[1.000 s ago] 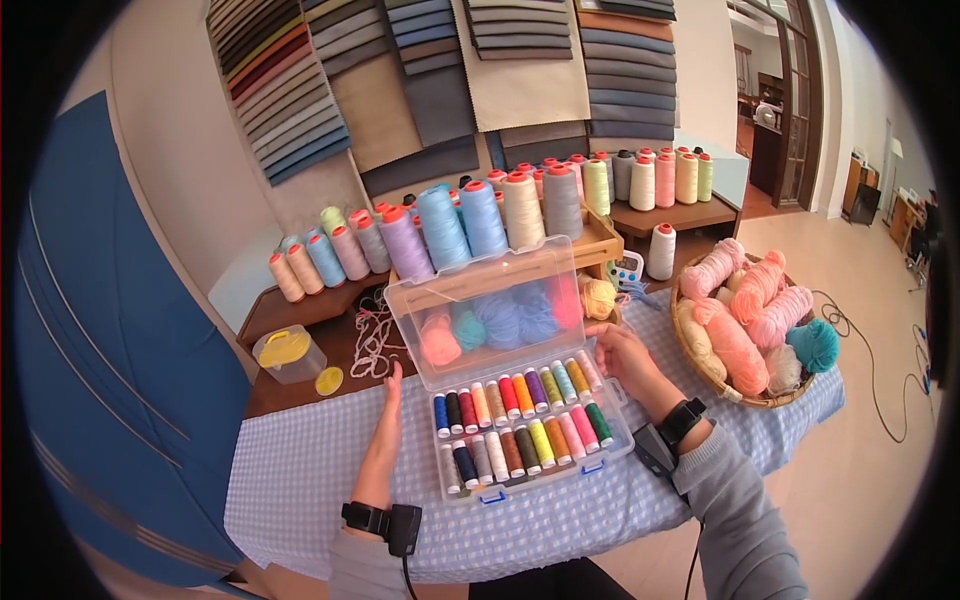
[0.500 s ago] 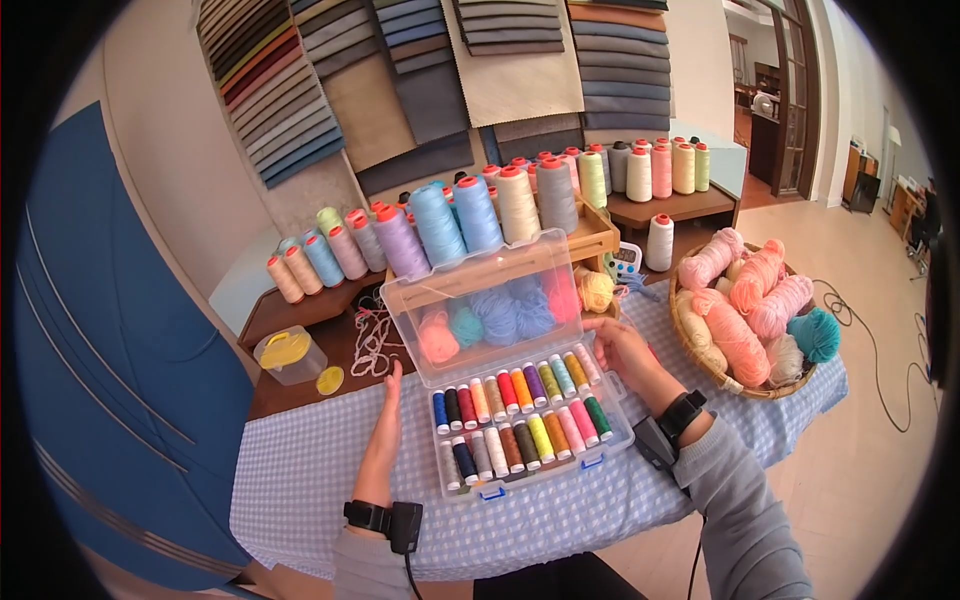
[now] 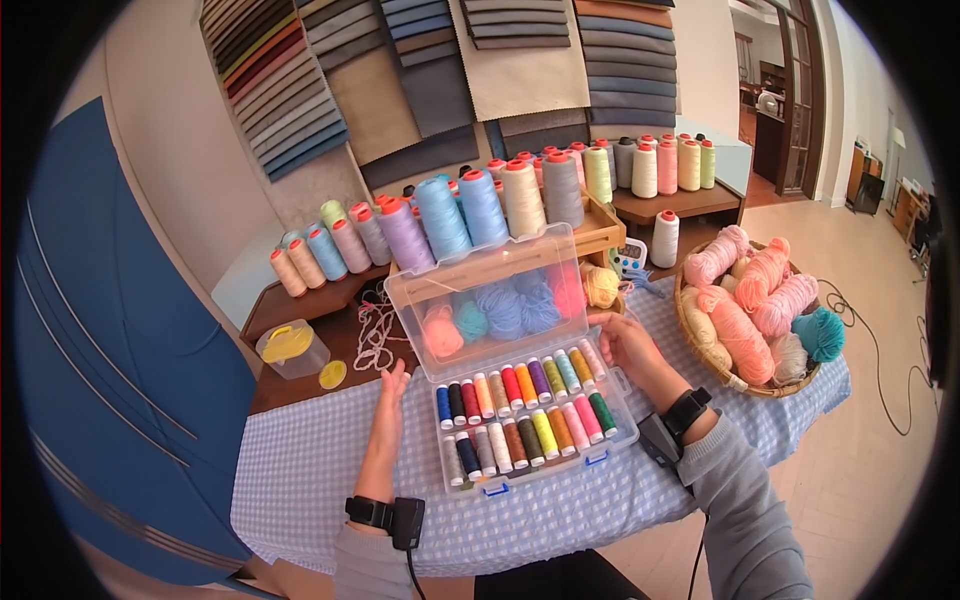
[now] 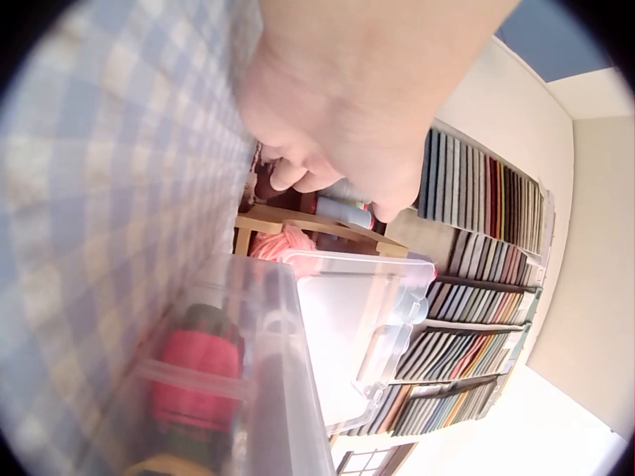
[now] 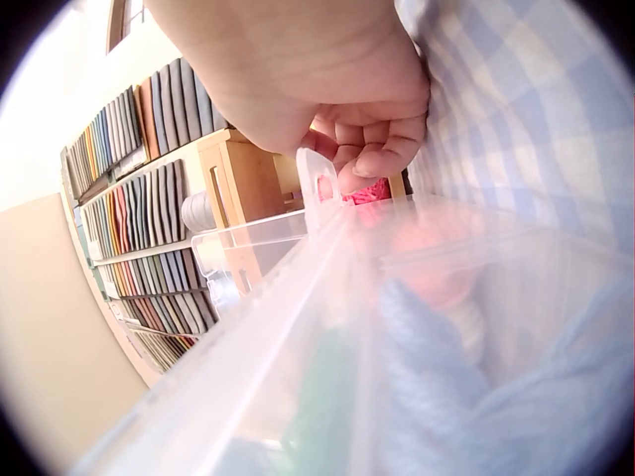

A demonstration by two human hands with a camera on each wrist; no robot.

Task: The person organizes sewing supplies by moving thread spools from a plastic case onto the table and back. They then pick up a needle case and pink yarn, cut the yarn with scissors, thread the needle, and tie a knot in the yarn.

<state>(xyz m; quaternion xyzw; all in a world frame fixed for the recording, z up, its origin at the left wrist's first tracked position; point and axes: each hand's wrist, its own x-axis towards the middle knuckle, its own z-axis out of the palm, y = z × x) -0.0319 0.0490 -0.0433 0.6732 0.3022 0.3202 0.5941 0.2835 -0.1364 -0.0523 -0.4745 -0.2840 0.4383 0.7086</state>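
Observation:
A clear plastic thread box (image 3: 535, 476) sits on the checked cloth with its lid (image 3: 412, 300) raised and leaning back. Two rows of colourful thread spools (image 3: 543, 432) fill it. My left hand (image 3: 386, 425) stands upright to the left of the box, fingers extended, holding nothing. At the back right corner of the box is my right hand (image 3: 634, 352), its fingers loosely bent. The right wrist view shows those fingers close behind a clear handle tab (image 5: 320, 186) on the box's side. Blue yarn (image 5: 466, 397) shows there through the plastic.
A wicker basket (image 3: 690, 342) of yarn skeins stands right of the box. Large thread cones (image 3: 440, 220) line a wooden rack (image 3: 600, 236) behind the lid. At left are a yellow-lidded tub (image 3: 293, 350), a yellow disc (image 3: 333, 375) and tangled cord (image 3: 374, 335).
The head view has shifted slightly. My left fingers look a little more spread, while both hands stay beside the box and the lid remains raised.

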